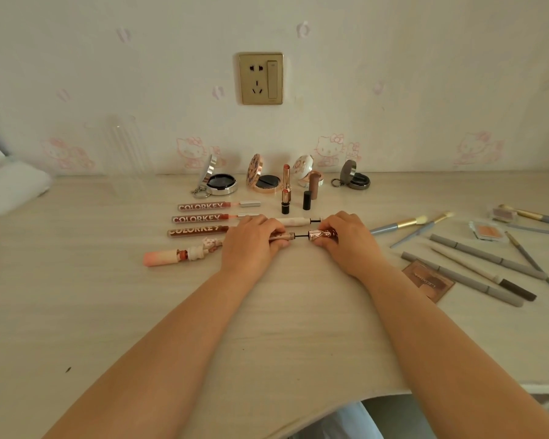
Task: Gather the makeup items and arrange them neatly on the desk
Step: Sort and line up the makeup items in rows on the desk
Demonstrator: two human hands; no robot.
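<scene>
Pale wood-grain desk (76, 312) | wall w/ gold socket (261, 78) | both hands' fingers (325, 240) grip lip gloss (308, 236)

A single wide-angle view looks from the person's head, forward and down over the table (76, 312), facing a papered wall with a socket plate (260, 78) near the top centre. Both forearms run up from the bottom edge to the hands at mid-frame, the left hand (251, 240) and right hand (346, 239) close below the lens. The near table edge curves across the lower right, bent by the lens. There is no second view to share any part of the scene.
</scene>
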